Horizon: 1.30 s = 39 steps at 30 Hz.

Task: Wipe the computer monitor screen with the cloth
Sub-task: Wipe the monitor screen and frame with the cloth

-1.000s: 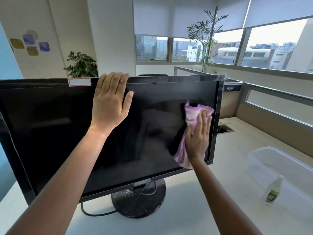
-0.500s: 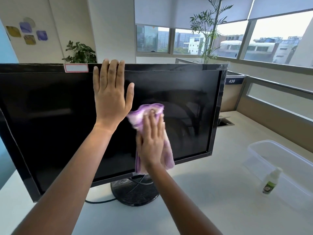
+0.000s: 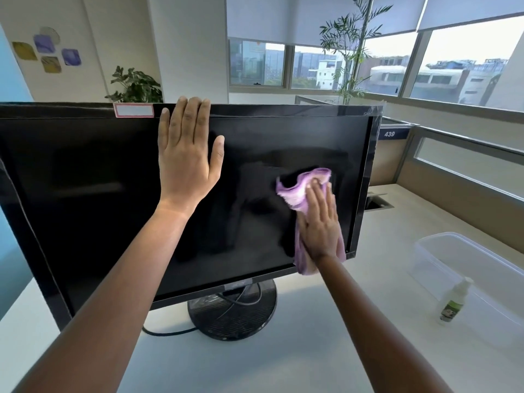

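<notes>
The right hand (image 3: pixel 321 226), fingers straight, presses the purple cloth (image 3: pixel 300 191) flat against the monitor screen (image 3: pixel 113 194) near its right edge; the left hand (image 3: pixel 185 160) rests open at the top.

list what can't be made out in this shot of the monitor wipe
Head view only:
- Upper left corner of the monitor: cut off by the frame edge.
- Screen patch under the cloth and right hand: hidden, so its state is unknown.
- Screen behind the left hand: covered.
- Label on the spray bottle: too small to read.
- Cloth's top edge: motion-blurred.
</notes>
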Tool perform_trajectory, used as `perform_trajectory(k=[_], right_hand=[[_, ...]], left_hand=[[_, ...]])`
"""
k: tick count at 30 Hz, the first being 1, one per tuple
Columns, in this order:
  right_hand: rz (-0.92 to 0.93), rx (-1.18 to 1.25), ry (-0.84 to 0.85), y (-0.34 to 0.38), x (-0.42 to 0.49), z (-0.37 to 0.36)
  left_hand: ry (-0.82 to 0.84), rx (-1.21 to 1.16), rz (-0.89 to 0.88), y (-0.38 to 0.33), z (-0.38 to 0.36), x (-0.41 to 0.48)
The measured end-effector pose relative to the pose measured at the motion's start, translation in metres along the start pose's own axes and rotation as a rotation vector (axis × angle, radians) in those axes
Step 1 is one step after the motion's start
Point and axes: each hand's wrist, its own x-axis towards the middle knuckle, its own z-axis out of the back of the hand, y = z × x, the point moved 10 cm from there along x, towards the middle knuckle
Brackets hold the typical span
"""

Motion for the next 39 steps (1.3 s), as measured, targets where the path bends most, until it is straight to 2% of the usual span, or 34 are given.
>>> perform_trajectory(k=[6,8,10,12,14,20,25,27,29,33,36,39], right_hand=[[-0.759,0.363,-0.133,-0.055,-0.04,-0.003],[-0.888,0.417,-0.187,-0.049,-0.048,-0.002],[-0.931,0.443,-0.196,-0.033,-0.047,-0.004],[-0.878,0.451,-0.168,-0.007,-0.038,-0.005],[-0.722,0.431,-0.125,0.03,-0.023,-0.004],[-0.001,0.308,0.052,0.146,0.008,-0.012],[0.588,0.032,0.114,0.153,0.001,-0.009],[0.692,-0.041,0.112,0.135,0.005,-0.007],[0.637,-0.071,0.1,0.107,0.017,-0.002],[0.386,-0.073,0.123,0.045,0.042,0.007],[0.098,0.03,0.118,-0.003,0.057,0.017],[-0.219,0.17,0.019,-0.04,0.067,0.03]], left_hand=[[0.01,-0.007,0.019,-0.001,0.002,0.0],[0.017,-0.01,0.023,-0.001,0.003,0.0],[0.025,-0.011,0.037,0.0,0.004,-0.001],[0.036,-0.012,0.044,0.001,0.004,-0.001],[0.046,-0.013,0.043,0.001,0.004,-0.001],[0.043,-0.026,0.046,0.001,0.007,0.0],[0.026,0.005,0.033,-0.001,0.008,0.0],[0.018,0.003,0.044,0.0,0.008,0.0],[0.02,0.0,0.057,0.0,0.008,0.001],[0.027,0.007,0.076,0.0,0.006,0.003],[0.034,0.008,0.085,-0.001,0.007,0.003],[0.028,0.016,0.083,-0.001,0.009,0.002]])
